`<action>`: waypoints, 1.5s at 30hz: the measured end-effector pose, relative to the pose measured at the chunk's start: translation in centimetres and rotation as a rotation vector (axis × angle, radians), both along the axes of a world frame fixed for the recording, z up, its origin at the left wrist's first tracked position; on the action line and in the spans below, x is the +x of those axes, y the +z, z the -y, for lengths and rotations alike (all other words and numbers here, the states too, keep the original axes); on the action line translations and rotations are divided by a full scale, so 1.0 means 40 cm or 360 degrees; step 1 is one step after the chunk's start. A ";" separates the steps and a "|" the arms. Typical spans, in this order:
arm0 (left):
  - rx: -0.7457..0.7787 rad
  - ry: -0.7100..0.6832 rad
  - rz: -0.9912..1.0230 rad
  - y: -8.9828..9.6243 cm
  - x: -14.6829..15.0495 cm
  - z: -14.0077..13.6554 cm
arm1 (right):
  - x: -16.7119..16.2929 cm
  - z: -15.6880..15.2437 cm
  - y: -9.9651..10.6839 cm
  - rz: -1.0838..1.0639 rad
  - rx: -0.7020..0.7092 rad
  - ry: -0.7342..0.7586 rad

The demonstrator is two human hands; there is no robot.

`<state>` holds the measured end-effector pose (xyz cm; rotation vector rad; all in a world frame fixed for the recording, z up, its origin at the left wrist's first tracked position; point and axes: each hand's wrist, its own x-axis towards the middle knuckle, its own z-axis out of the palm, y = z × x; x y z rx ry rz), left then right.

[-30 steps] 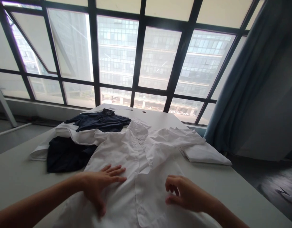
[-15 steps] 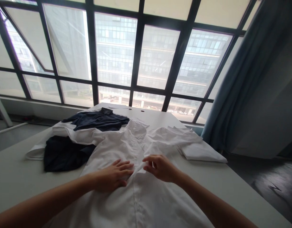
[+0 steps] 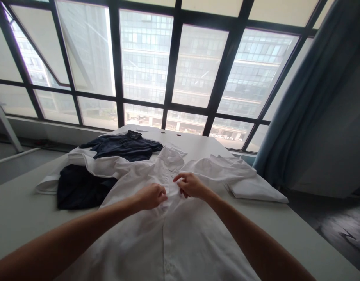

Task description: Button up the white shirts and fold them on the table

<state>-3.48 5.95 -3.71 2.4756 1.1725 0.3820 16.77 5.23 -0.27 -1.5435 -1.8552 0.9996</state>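
Observation:
A white button-up shirt (image 3: 194, 234) lies spread front side up, its collar at the far end and its button placket running down the middle. My left hand (image 3: 152, 196) is closed at the left side of the placket, its curled fingers pinching the cloth. Opposite it, a little nearer the collar, my right hand (image 3: 192, 185) has its fingers bent in on the shirt front, the index finger reaching toward the placket. Cloth between the right fingertips is only partly visible.
The shirt rests on a white table (image 3: 303, 230). To the left lie a dark navy shirt (image 3: 124, 147) and a dark folded garment (image 3: 80, 187). Folded white cloth (image 3: 256, 189) sits at the right. Beyond are large windows (image 3: 147, 58) and a blue-grey curtain (image 3: 288, 113).
Both hands have moved up the placket toward the collar. My left hand, flat with fingers spread before, is now curled. The lifted placket fold between the hands now lies flatter.

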 end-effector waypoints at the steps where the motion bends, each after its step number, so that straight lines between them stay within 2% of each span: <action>1: -0.0024 0.0063 -0.0006 -0.001 0.017 -0.011 | 0.002 -0.012 -0.003 -0.0153 0.0023 -0.0025; 4: -0.0138 0.0143 -0.0020 -0.007 0.045 -0.039 | 0.012 -0.034 -0.030 -0.0331 0.0042 0.0066; 7: -0.0308 0.0142 -0.0028 -0.006 0.055 -0.061 | 0.018 -0.035 -0.058 -0.0156 0.0041 0.0292; 8: -0.0369 0.0142 -0.0038 -0.005 0.057 -0.068 | 0.017 -0.032 -0.061 -0.0013 0.0140 0.0335; 11: -0.0657 0.0164 -0.0050 -0.003 0.058 -0.085 | 0.008 -0.023 -0.055 0.0610 0.0644 0.0280; 13: -0.0909 0.0170 0.0075 -0.010 0.053 -0.092 | 0.001 -0.022 -0.054 0.0930 0.0874 0.0250; 14: -0.1015 0.0158 0.0190 -0.015 0.049 -0.094 | -0.001 -0.024 -0.059 0.0985 0.0933 0.0283; 16: -0.1159 0.0122 0.0464 -0.030 0.039 -0.092 | -0.001 -0.029 -0.082 0.0881 0.1020 0.0401; 19: -0.1303 0.0050 0.0782 -0.053 0.028 -0.085 | 0.006 -0.036 -0.137 0.0428 0.1101 0.0471; 22: -0.1312 -0.0011 0.0891 -0.067 0.025 -0.080 | 0.009 -0.034 -0.182 0.0052 0.1049 0.0389; 27: -0.1262 -0.0018 0.0824 -0.073 0.027 -0.080 | 0.002 -0.027 -0.211 -0.0218 0.0848 0.0201; 31: -0.1196 -0.0010 0.0838 -0.074 0.031 -0.073 | 0.000 -0.029 -0.219 -0.0314 0.0705 0.0110; 37: -0.1068 0.0158 0.0853 -0.085 0.043 -0.061 | -0.001 -0.031 -0.224 -0.0336 0.0669 0.0084; 41: -0.1070 0.0182 0.0887 -0.093 0.048 -0.063 | -0.003 -0.036 -0.230 -0.0357 0.0640 0.0059; 45: -0.1152 0.0195 0.0944 -0.092 0.047 -0.067 | -0.006 -0.042 -0.237 -0.0479 0.0513 0.0050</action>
